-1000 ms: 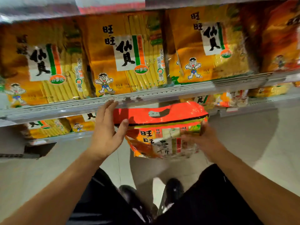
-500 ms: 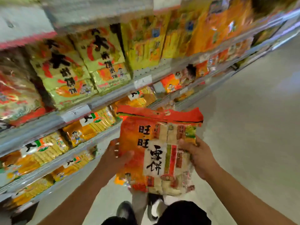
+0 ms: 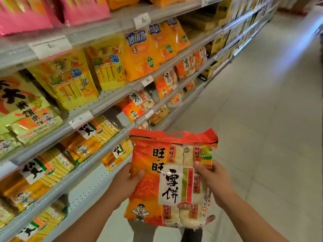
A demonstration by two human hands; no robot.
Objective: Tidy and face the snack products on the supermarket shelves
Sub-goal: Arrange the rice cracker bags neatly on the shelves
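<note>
Tiered shelves [image 3: 97, 109] fill the left side and run away toward the far right, stocked with snack packs: pink bags [image 3: 52, 13] on the top tier, yellow packs [image 3: 70, 79] and orange bags [image 3: 139, 53] below them, and gold rice-cracker packs [image 3: 87, 145] on the lower tiers at near left. A pale tiled floor [image 3: 271, 119] spreads across the right. In the near centre, clear of the shelves and over the floor, an orange rice-cracker bag [image 3: 167, 179] is held upright, its printed front facing the camera and its red handle strip at the top. The left hand [image 3: 124, 184] grips the bag's left edge, thumb pressed on the front. The right hand [image 3: 215, 180] grips the right edge, thumb likewise on the front, fingers hidden behind. White price tags [image 3: 50, 46] sit on the shelf rails.
</note>
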